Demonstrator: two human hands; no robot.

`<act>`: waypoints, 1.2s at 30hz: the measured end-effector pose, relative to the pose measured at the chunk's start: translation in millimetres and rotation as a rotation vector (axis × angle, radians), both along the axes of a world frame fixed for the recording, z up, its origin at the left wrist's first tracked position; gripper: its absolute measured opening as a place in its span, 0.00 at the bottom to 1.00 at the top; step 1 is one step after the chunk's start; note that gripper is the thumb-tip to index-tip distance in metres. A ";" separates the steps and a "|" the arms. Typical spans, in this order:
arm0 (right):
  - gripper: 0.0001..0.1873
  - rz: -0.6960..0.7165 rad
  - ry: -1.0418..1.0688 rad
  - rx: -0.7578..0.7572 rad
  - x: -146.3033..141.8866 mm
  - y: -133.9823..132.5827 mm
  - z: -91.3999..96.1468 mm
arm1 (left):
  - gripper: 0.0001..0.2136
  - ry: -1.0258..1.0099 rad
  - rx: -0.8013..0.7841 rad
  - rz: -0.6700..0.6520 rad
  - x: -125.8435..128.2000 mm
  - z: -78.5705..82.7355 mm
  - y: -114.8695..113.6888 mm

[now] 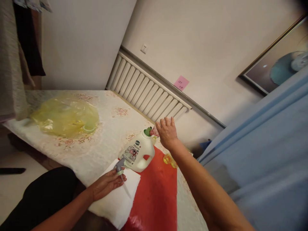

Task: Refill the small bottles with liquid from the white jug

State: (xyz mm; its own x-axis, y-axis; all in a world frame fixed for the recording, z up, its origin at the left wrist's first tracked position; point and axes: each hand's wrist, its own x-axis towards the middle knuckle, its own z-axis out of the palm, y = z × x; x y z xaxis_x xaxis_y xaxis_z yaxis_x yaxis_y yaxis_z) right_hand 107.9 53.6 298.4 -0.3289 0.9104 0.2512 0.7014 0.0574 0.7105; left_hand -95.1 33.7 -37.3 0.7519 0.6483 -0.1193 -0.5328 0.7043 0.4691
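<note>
My right hand (pixel 167 133) is closed around a clear, pink-tinted bottle (pixel 154 131), mostly hidden by my fingers. The bottle tilts sideways, its neck at the green opening of a large pale detergent jug (pixel 141 150). This jug stands upright with its handle to the right and a picture label in front. Lower left, my left hand (pixel 108 184) holds a grey trigger spray head (pixel 119 166) with a thin dip tube hanging from it. Beneath that hand lies a folded white cloth (pixel 120 202), on a red mat (pixel 156 189).
A yellow plastic bag (pixel 68 115) with a pale green cap (pixel 89 128) by it lies on the flowered tablecloth (pixel 120 112). Yellow bottles (pixel 170 159) lie right of the jug. Behind are a radiator (pixel 149 89) and, at right, a blue curtain (pixel 269 141).
</note>
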 end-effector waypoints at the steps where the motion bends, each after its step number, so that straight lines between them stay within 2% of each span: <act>1: 0.26 -0.002 0.006 0.006 1.1 -0.4 -1.4 | 0.19 0.006 -0.001 0.004 -0.1 1.1 -0.8; 4: 0.27 -0.016 0.047 0.036 6.0 -1.7 -7.1 | 0.19 0.030 0.016 0.012 -1.2 7.8 -3.2; 7: 0.31 -0.056 0.156 0.062 12.7 -5.0 -15.3 | 0.18 0.048 0.051 0.015 -3.5 21.6 -5.6; 13: 0.33 -0.147 0.539 0.125 33.8 -31.5 -45.8 | 0.16 0.041 0.167 0.058 -7.7 69.8 -9.6; 16: 0.36 -0.127 0.731 0.152 46.7 -58.0 -73.4 | 0.15 0.059 0.220 0.083 -5.7 98.0 -10.4; 20: 0.35 -0.096 0.936 0.145 57.4 -99.0 -125.8 | 0.17 0.061 0.259 0.138 2.0 132.9 -8.9; 24: 0.38 -0.128 1.095 0.169 58.7 -135.7 -181.4 | 0.16 -0.001 0.328 0.189 12.5 164.1 -8.5; 27: 0.41 -0.117 1.216 0.148 55.6 -156.3 -209.9 | 0.14 -0.030 0.405 0.210 22.0 184.2 -11.8; 31: 0.40 -0.109 1.317 0.188 49.9 -173.3 -226.4 | 0.15 -0.020 0.465 0.215 37.5 201.1 -19.8; 36: 0.43 -0.132 1.364 0.218 49.1 -184.9 -230.5 | 0.17 0.001 0.531 0.196 55.2 204.0 -29.5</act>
